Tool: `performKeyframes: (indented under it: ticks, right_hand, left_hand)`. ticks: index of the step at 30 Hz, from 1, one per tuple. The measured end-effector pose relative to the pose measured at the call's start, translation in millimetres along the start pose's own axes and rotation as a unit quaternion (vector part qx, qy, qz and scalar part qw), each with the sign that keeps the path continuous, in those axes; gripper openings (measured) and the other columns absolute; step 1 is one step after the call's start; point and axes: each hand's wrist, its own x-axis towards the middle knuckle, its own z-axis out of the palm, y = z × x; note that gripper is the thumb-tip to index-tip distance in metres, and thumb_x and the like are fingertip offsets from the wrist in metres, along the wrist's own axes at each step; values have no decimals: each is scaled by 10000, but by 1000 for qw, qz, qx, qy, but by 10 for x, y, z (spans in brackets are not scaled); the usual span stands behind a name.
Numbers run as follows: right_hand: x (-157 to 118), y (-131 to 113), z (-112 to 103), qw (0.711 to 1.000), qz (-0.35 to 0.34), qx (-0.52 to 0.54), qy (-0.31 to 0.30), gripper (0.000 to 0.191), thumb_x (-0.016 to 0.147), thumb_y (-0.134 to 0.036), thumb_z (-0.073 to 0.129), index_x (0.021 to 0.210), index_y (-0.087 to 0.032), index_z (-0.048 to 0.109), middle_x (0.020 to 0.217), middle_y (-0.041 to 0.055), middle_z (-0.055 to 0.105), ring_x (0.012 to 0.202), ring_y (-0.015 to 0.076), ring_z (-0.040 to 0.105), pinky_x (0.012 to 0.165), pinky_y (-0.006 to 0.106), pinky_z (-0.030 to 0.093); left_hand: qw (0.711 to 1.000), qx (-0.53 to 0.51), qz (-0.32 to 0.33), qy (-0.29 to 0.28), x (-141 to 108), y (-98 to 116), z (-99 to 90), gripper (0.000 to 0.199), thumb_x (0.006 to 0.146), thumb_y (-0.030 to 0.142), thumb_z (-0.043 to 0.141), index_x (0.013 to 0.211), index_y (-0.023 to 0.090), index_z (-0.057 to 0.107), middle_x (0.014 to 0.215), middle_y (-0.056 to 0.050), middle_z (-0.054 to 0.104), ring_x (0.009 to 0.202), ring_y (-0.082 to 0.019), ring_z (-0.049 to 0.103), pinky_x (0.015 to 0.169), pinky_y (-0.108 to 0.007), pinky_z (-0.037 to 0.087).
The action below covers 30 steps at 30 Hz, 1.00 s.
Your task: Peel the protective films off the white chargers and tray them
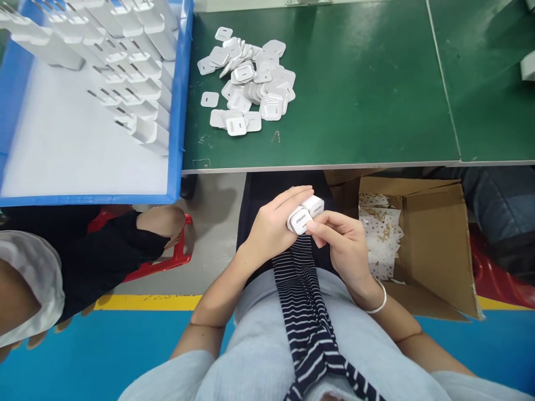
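Note:
In my left hand (pixel 273 225), held over my lap just below the table edge, are white plastic pieces: a block-shaped charger (pixel 314 206) and, beside it, a rounded square cap (pixel 300 220) with small dark print on its face. The fingers of that hand wrap round their far side. My right hand (pixel 343 239) pinches the near right edge of the printed cap between thumb and index finger. Beyond my hands, a pile of flat white caps (pixel 271 106) lies on the green table (pixel 368 100), several with a small slot.
At the left, a blue tray (pixel 178 111) holds rows of white chargers (pixel 144 83) with metal prongs up. An open cardboard box (pixel 434 245) with printed scraps stands right of my lap. A seated person's knee (pixel 161 223) and a red stool (pixel 181 248) are at the left.

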Motion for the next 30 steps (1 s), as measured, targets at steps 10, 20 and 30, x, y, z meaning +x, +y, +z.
performKeyframes:
  ticks: [10,20,30]
  right_hand:
    - [-13,-14,22,1000,-6,-11,13,249,871,-249,733,641,-179,669,500,-50,525,482,82,432,500,239,337]
    - [-10,-90,87,999,-19,-31,32,279,867,-227,710,603,-185,630,488,-52,522,470,82,435,485,238,352]
    - [-45,-30,143,996,-55,-28,63,300,889,-232,685,601,-199,609,520,-38,547,502,104,471,513,253,383]
  left_hand:
    - [1000,-3,-7,3,20,23,24,355,892,108,644,1246,131,633,1291,-141,707,1214,-203,684,1033,-320,590]
    - [999,-6,-41,27,6,54,55,352,885,112,633,1233,166,654,1295,-103,714,1201,-210,690,1046,-345,585]
    - [992,-56,-96,66,7,108,129,376,817,78,684,1188,142,689,1269,-119,728,1180,-211,699,1031,-353,590]
